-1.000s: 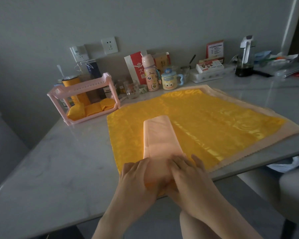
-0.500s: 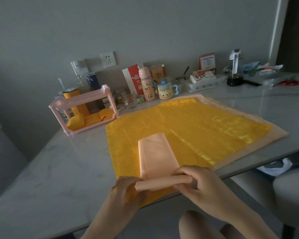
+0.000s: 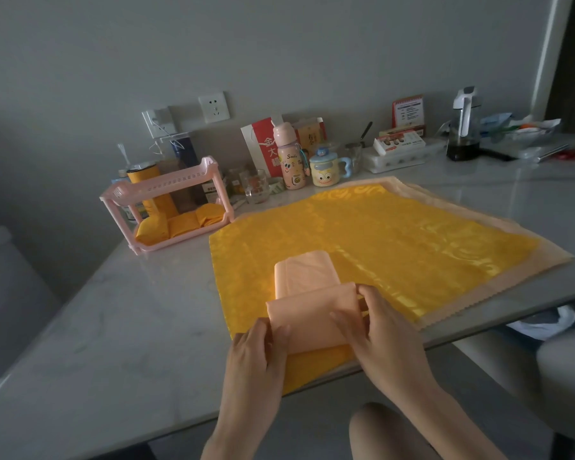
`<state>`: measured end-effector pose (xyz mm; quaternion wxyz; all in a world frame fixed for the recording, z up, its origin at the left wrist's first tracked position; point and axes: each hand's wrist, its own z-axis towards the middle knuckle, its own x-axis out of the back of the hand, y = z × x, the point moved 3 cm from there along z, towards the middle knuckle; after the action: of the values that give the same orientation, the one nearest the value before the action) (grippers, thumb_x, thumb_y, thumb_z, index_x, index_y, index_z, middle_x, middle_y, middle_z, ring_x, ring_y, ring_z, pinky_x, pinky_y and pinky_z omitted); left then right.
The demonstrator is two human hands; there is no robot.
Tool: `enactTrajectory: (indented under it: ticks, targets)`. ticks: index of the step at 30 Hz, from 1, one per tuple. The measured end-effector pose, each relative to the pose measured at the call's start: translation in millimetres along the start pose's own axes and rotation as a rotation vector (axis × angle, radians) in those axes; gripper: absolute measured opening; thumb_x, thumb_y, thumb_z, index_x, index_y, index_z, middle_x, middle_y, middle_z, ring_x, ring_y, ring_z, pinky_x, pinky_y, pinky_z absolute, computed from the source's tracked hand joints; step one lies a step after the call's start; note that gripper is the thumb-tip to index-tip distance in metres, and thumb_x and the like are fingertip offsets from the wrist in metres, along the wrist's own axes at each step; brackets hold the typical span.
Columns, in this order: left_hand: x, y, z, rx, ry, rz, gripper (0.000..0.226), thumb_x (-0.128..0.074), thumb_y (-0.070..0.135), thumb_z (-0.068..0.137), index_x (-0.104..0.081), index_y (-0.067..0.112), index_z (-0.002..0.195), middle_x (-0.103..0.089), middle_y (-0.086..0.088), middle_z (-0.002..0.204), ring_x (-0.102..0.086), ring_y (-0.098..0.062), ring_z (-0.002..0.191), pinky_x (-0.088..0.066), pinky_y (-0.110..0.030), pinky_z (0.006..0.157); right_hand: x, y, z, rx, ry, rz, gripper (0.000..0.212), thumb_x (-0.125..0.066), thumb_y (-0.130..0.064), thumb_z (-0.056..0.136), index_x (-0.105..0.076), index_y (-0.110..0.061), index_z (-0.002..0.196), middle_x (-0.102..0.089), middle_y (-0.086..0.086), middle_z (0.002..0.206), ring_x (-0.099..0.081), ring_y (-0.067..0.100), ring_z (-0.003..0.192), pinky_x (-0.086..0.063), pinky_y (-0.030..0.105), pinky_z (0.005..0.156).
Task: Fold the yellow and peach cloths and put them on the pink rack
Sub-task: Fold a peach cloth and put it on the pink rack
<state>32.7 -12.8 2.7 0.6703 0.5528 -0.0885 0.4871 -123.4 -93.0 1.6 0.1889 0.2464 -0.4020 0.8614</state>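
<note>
head view: the narrow soft peach cloth strip (image 3: 309, 310), lying on the spread shiny yellow cloth (image 3: 395, 247) at the counter (image 3: 113, 327) edge, is grasped by curled fingers of the left hand (image 3: 253, 356) and right hand (image 3: 382, 330); judged mid-fold, another turn is called for before the pink plastic rack (image 3: 166, 184) is reached

1. A single view comes from a wide-angle camera worn on the person's head.
2. It faces forward and down across the grey table (image 3: 113, 327) towards the wall behind it.
3. It sits near the table's front edge: the left hand (image 3: 253, 356) and right hand (image 3: 385, 333), pinching the peach cloth (image 3: 312, 313), fill the lower middle, with a bare knee (image 3: 375, 423) below that edge.
4. The wide angle reaches the table's back edge, with the pink rack (image 3: 170, 184) at its back left.
</note>
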Motion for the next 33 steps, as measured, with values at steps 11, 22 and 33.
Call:
enactTrajectory:
  ticks: [11, 22, 33]
  targets:
    - [-7.9, 6.8, 13.9, 0.186, 0.063, 0.237, 0.032, -0.034, 0.052, 0.093, -0.046, 0.026, 0.106, -0.055, 0.007, 0.086, -0.052, -0.017, 0.084, -0.041, -0.03, 0.068, -19.0, -2.8, 12.8, -0.019, 0.041, -0.307, 0.052, -0.085, -0.026, 0.061, -0.062, -0.003, 0.103, -0.061, 0.008, 0.074, -0.058, 0.02, 0.043, -0.011, 0.009, 0.039]
    - [-6.4, 3.6, 9.3, 0.22, 0.112, 0.0, 0.021, -0.053, 0.034, 0.088, -0.05, 0.028, 0.108, -0.056, 0.003, 0.067, -0.054, -0.013, 0.071, -0.044, -0.03, 0.061, -17.1, -0.3, 5.5, 0.04, 0.056, -0.229, 0.041, -0.084, -0.017, 0.062, -0.066, -0.01, 0.098, -0.056, 0.01, 0.088, -0.055, 0.019, 0.046, -0.007, 0.001, 0.049]
    - [-17.0, -1.8, 6.0, -0.222, 0.211, 0.249, 0.047, -0.065, 0.003, 0.076, -0.051, 0.022, 0.117, -0.061, -0.004, 0.113, -0.04, -0.018, 0.102, -0.043, -0.036, 0.078, -26.7, -28.9, -1.5, 0.402, -0.139, -0.198, 0.031, -0.047, -0.02, 0.085, -0.059, -0.015, 0.113, -0.06, 0.003, 0.119, -0.056, 0.019, 0.113, -0.045, 0.034, 0.099]
